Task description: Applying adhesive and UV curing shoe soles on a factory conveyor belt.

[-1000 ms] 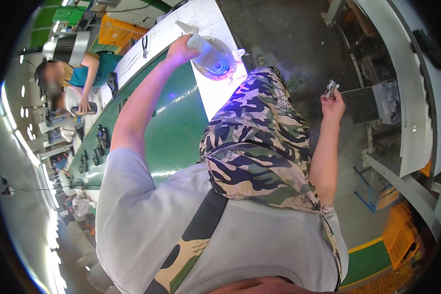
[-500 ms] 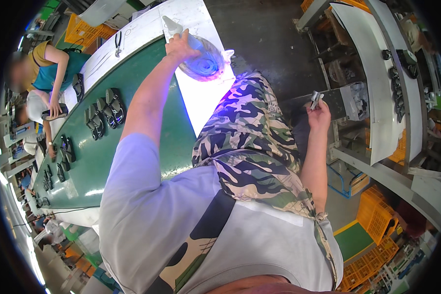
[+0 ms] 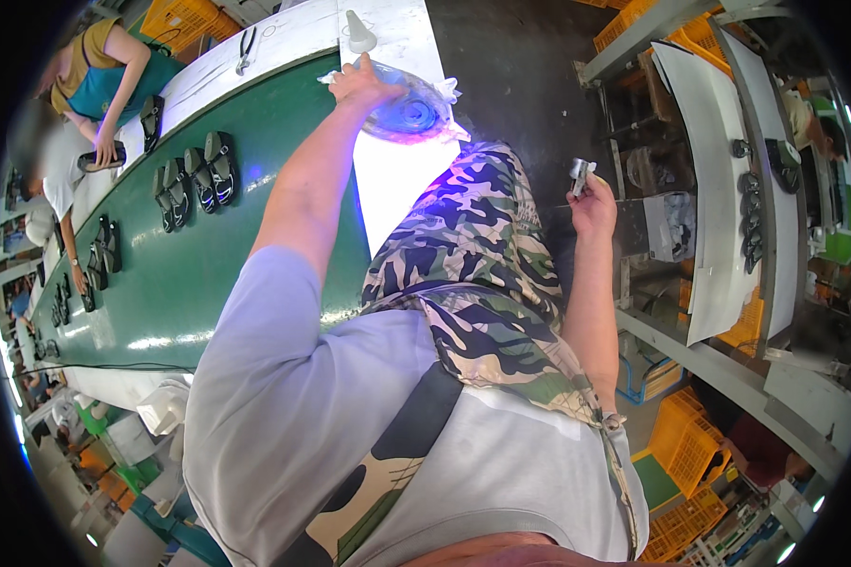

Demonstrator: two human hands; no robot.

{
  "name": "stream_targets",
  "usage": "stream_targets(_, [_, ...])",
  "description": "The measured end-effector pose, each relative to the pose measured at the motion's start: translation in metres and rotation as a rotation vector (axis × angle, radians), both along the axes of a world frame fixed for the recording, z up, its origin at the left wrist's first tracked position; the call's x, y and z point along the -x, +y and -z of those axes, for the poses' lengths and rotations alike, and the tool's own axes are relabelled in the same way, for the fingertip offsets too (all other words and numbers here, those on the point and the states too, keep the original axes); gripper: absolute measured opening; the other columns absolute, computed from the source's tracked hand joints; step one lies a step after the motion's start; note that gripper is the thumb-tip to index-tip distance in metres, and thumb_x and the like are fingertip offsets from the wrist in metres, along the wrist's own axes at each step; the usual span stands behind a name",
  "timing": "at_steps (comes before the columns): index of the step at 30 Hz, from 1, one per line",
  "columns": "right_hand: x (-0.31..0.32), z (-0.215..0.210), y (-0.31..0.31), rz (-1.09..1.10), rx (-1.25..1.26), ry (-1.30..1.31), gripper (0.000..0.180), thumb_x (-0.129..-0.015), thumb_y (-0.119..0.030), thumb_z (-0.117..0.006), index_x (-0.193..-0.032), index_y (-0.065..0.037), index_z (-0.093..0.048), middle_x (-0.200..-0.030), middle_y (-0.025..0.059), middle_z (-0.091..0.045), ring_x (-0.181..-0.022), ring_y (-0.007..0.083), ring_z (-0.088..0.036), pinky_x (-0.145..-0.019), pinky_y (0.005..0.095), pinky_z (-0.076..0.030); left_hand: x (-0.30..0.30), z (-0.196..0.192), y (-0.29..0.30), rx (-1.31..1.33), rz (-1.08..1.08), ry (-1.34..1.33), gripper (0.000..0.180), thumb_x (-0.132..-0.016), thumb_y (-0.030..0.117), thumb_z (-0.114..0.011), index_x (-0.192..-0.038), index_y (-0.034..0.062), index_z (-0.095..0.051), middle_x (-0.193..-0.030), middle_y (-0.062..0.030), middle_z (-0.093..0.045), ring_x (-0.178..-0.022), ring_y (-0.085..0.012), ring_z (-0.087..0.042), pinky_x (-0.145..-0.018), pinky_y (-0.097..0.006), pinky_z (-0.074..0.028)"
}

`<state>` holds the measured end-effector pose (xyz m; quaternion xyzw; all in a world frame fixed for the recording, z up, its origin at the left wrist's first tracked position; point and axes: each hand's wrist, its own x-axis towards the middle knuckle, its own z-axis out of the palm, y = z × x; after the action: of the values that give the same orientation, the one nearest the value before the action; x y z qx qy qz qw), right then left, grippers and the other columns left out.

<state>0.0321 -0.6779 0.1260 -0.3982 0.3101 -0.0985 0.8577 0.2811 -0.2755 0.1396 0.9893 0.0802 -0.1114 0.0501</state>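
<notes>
My left hand [image 3: 361, 87] is closed on the edge of a clear plastic bag [image 3: 432, 93] at the top middle, on the white part of the bench. Inside the bag lies something blue and coiled. A pale cone-shaped nozzle bottle [image 3: 358, 34] stands just beyond my fingers. Off the bench to the right, my right hand [image 3: 593, 206] pinches a small silvery metal piece [image 3: 579, 176] between thumb and fingers; its exact kind is too small to make out.
Black sandals [image 3: 208, 175] stand on the green conveyor belt [image 3: 265, 246] to my left. Pliers [image 3: 246, 49] lie on its white border. Across the belt a co-worker's hand [image 3: 106, 146] holds a sandal. Metal racks [image 3: 700, 189] and orange crates [image 3: 683, 444] stand right.
The view has shifted slightly. My left hand has moved with the bag away from the nozzle bottle, and a bag corner now shows left of it. My right hand has come closer to the bench.
</notes>
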Motion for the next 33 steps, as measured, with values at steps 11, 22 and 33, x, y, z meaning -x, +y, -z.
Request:
stream_targets(11, [-0.065,-0.022,0.082,-0.257,0.255,0.072,0.013,-0.086,-0.007,-0.071,-0.092,-0.01,-0.061,-0.082,0.002,-0.066,-0.071,0.0144,-0.063,-0.062,0.033,-0.05,0.005,0.009,0.02,0.194,-0.057,-0.108,0.113,-0.066,0.075,-0.072,-0.152,0.0117,-0.034,-0.15,-0.0181,-0.041,-0.139,-0.0359,-0.041,-0.11,-0.05,-0.037])
stream_targets(22, [-0.12,-0.004,0.146,-0.554,0.496,0.047,0.013,-0.082,-0.002,-0.074,-0.088,-0.005,-0.063,-0.077,0.0001,-0.063,-0.067,0.0096,-0.058,-0.058,0.0242,-0.045,0.087,0.107,0.303,0.206,-0.419,-0.666,0.086,-0.069,0.035,-0.086,-0.135,0.0004,-0.044,-0.137,-0.0185,-0.049,-0.133,-0.0341,-0.044,-0.112,-0.042,-0.039])
stream_targets(33, [-0.165,0.007,0.197,-0.633,1.512,-0.201,0.018,-0.072,-0.014,-0.081,-0.08,-0.006,-0.068,-0.074,0.008,-0.062,-0.066,0.0211,-0.06,-0.064,0.0341,-0.048,0.042,0.14,0.403,0.277,-0.74,-0.042,0.112,-0.063,0.067,-0.079,-0.146,0.0019,-0.042,-0.142,-0.0204,-0.054,-0.131,-0.0342,-0.053,-0.108,-0.043,-0.043])
